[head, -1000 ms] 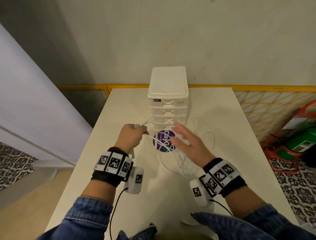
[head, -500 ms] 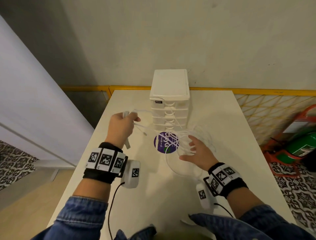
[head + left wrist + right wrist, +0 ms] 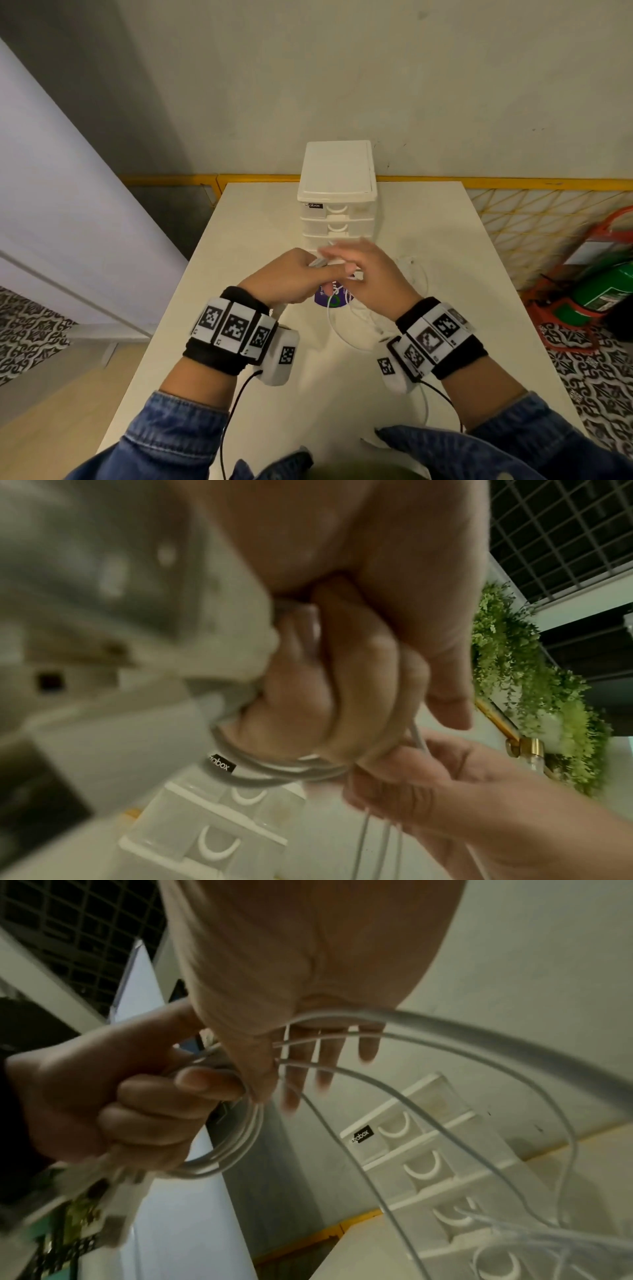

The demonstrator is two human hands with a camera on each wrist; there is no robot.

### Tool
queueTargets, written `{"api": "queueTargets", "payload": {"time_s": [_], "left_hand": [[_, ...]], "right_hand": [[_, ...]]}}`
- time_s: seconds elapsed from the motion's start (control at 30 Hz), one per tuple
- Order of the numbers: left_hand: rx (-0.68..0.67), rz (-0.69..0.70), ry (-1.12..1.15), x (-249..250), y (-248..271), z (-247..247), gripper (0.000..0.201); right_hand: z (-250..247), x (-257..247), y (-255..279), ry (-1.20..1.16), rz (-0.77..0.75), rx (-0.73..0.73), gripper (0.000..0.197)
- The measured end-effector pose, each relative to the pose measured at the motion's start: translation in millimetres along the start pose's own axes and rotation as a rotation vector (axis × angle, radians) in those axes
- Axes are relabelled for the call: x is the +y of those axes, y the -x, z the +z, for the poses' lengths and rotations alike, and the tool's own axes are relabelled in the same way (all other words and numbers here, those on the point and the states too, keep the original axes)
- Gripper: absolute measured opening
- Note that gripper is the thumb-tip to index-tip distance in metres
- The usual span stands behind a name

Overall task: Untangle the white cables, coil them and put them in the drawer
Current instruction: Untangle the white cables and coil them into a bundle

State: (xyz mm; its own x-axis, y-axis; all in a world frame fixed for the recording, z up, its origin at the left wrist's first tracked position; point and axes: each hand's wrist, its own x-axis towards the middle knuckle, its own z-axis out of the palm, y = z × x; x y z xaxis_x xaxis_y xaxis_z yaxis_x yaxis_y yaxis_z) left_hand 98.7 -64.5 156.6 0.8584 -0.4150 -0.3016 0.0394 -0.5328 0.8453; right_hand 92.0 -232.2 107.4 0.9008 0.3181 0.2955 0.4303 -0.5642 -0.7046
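At the centre of the head view, a small coil of thin white cable (image 3: 236, 1139) is being gripped in the curled left hand (image 3: 291, 277), while slack strands are being guided by the right hand (image 3: 373, 277), thumb pinching, fingers extended. Loose cable (image 3: 342, 329) is lying tangled on the white table (image 3: 260, 226) before the shut white plastic drawer unit (image 3: 337, 192); a snag may be tightened if pulled.

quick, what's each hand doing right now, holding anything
Left hand: closed, gripping the coiled loops of white cable.
Right hand: fingers extended; loose strands cross its palm near the thumb, but a grip cannot be told.
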Motion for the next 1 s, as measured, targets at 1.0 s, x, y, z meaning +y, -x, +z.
{"api": "queueTargets", "payload": {"time_s": [1.0], "left_hand": [[-0.074,0.655,1.400,27,5,-15,0.039]], "right_hand": [[42,13,4,-0.324,0.104,0.227,0.014]]}}
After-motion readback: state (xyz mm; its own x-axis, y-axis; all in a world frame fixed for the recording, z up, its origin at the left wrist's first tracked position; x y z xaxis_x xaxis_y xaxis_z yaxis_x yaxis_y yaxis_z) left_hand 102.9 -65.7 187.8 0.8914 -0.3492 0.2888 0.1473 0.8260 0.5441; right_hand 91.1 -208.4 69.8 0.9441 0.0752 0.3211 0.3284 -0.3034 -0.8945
